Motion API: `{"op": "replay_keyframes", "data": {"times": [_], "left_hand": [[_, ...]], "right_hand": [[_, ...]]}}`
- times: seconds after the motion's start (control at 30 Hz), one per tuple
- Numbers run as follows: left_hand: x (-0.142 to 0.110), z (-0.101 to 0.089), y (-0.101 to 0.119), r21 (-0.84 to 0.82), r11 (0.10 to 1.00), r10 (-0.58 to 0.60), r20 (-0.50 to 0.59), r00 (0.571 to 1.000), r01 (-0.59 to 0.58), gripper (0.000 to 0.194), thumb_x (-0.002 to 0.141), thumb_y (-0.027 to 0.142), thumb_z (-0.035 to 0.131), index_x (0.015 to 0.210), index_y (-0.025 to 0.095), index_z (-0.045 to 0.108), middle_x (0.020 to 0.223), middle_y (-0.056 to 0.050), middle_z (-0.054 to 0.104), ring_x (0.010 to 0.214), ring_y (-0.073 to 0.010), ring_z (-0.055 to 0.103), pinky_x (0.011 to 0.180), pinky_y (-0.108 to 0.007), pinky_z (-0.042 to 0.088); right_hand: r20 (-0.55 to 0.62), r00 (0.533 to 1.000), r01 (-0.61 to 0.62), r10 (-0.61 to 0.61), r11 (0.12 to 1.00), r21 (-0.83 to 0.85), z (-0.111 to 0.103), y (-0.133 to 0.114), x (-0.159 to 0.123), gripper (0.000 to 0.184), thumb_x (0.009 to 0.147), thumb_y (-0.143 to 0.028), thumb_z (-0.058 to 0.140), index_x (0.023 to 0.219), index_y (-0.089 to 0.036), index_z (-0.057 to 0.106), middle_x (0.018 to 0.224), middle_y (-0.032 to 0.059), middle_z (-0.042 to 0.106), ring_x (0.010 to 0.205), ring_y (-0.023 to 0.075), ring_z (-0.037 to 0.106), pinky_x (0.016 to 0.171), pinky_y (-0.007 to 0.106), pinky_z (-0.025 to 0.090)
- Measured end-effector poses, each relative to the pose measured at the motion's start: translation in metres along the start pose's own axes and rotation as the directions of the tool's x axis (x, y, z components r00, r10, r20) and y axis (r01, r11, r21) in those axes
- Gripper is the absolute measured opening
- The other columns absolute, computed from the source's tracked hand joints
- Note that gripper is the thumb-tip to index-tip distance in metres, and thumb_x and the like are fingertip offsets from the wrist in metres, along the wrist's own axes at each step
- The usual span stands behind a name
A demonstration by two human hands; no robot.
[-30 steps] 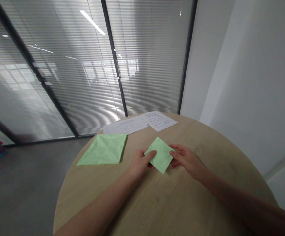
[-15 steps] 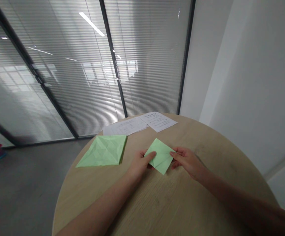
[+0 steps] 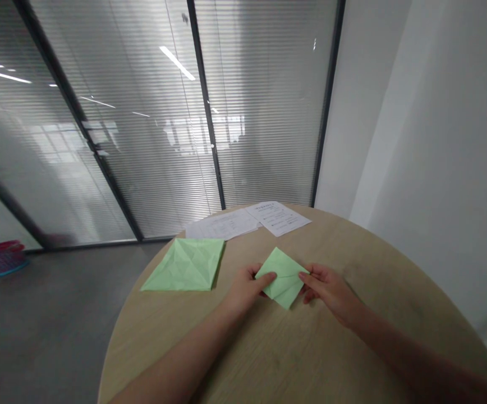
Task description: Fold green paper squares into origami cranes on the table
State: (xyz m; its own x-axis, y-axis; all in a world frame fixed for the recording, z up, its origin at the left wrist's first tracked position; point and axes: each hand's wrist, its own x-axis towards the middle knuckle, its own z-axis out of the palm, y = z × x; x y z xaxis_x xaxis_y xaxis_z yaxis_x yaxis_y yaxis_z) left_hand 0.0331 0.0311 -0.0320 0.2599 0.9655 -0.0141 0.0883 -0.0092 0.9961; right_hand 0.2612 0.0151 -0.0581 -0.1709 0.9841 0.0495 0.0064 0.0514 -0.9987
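A small folded sheet of light green paper [image 3: 283, 270] is held between both hands, turned so its corners point up, down and sideways, with crease lines across its lower half. My left hand [image 3: 249, 286] pinches its left corner, thumb on top and fingers behind. At the opposite corner my right hand [image 3: 325, 289] grips it the same way, its lower fingers partly hidden beneath. Left of the hands, a larger creased green paper [image 3: 188, 265] lies flat on the table, apart from both of them.
The round wooden table [image 3: 311, 353] bears printed white sheets, a left one [image 3: 222, 224] and a right one [image 3: 279, 217], near its far edge. A glass partition with blinds [image 3: 269, 112] stands behind. A pink and blue basket [image 3: 1, 258] is on the floor at left; a white wall [image 3: 449, 140] rises at right.
The whole view has shifted, so everything sits slightly lower and further right. Both hands keep the same hold on the folded green paper.
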Motion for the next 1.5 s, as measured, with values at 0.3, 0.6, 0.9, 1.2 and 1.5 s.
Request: {"op": "replay_keyframes", "data": {"times": [0.3, 0.6, 0.9, 1.2, 1.5], "left_hand": [[0.002, -0.006, -0.001, 0.105, 0.994, 0.031, 0.085, 0.996, -0.040, 0.029, 0.071, 0.042, 0.082, 0.075, 0.015, 0.072, 0.070, -0.002, 0.069, 0.064, -0.0165, 0.059, 0.062, -0.027, 0.044], [0.000, -0.007, 0.003, 0.033, 0.996, 0.087, 0.018, 0.996, -0.088, 0.061, 0.068, 0.028, 0.086, 0.125, 0.018, 0.068, 0.090, -0.004, 0.074, 0.076, -0.0182, 0.066, 0.067, -0.028, 0.050], [-0.002, 0.008, -0.001, -0.149, 0.989, -0.007, 0.006, 1.000, 0.008, 0.050, 0.070, 0.044, 0.087, 0.105, 0.015, 0.069, 0.075, -0.001, 0.069, 0.066, -0.0161, 0.065, 0.065, -0.029, 0.053], [-0.004, -0.002, 0.005, -0.054, 0.999, -0.004, 0.088, 0.996, 0.009, 0.030, 0.069, 0.033, 0.084, 0.090, 0.016, 0.071, 0.078, -0.002, 0.070, 0.066, -0.0152, 0.063, 0.062, -0.027, 0.048], [0.000, 0.003, -0.003, 0.058, 0.997, 0.044, 0.121, 0.992, -0.051, 0.031, 0.073, 0.027, 0.081, 0.101, 0.015, 0.074, 0.087, -0.006, 0.075, 0.075, -0.0187, 0.066, 0.070, -0.029, 0.049]], "right_hand": [[0.118, 0.991, -0.044, 0.057, 0.993, -0.111, -0.001, 0.004, -0.001, 0.047, 0.080, -0.066, 0.074, 0.079, -0.019, 0.066, 0.064, -0.0007, 0.063, 0.050, 0.0138, 0.056, 0.048, 0.026, 0.045], [0.210, 0.971, -0.068, 0.110, 0.978, -0.197, 0.004, -0.004, -0.007, 0.038, 0.077, -0.056, 0.078, 0.084, -0.020, 0.069, 0.063, -0.0024, 0.057, 0.046, 0.0105, 0.046, 0.042, 0.023, 0.034], [0.102, 0.995, -0.005, 0.009, 0.999, -0.034, 0.015, 0.009, -0.002, 0.038, 0.075, -0.055, 0.081, 0.088, -0.020, 0.073, 0.074, 0.0035, 0.070, 0.058, 0.0157, 0.058, 0.053, 0.028, 0.050], [0.071, 0.997, 0.022, -0.036, 0.983, 0.185, 0.007, 0.002, -0.002, 0.066, 0.075, -0.047, 0.085, 0.133, -0.027, 0.061, 0.116, 0.0094, 0.078, 0.097, 0.0283, 0.075, 0.085, 0.042, 0.060], [0.160, 0.986, 0.031, -0.041, 0.997, 0.067, 0.010, 0.016, 0.002, 0.055, 0.078, -0.041, 0.082, 0.127, -0.026, 0.063, 0.107, 0.0069, 0.079, 0.087, 0.0257, 0.076, 0.073, 0.036, 0.060]]}}
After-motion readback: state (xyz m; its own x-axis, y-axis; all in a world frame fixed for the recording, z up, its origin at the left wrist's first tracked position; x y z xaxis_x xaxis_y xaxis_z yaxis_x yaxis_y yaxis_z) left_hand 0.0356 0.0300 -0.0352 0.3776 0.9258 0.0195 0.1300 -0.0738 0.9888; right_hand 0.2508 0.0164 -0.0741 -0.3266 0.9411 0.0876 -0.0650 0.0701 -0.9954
